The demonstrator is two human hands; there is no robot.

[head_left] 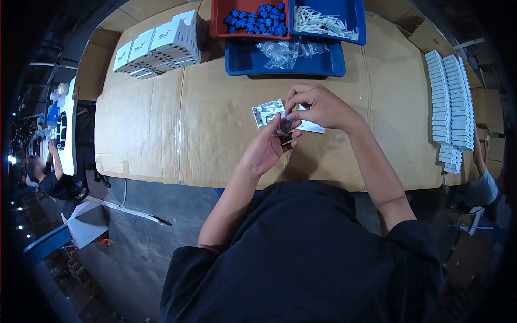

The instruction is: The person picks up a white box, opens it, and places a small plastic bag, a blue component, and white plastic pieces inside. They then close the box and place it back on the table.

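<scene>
My left hand (266, 148) is turned palm up with a small clear plastic bag (286, 125) held at its fingers. My right hand (323, 107) is pinched at the bag's upper edge, thumb against fingertips. What lies inside the bag, if anything, is too small to make out. Just behind my left hand, a white plastic housing (265, 112) lies with its inner side up on the cardboard. A flat white piece (311, 127) rests beneath my right hand, partly covered by it.
A blue tray (231, 65) of clear bags stands ahead. Behind it are a red bin (216, 22) of blue parts and a blue bin (360, 24) of white sticks. White boxes (168, 39) are stacked left, white housings (451, 102) right. Other people sit at both sides.
</scene>
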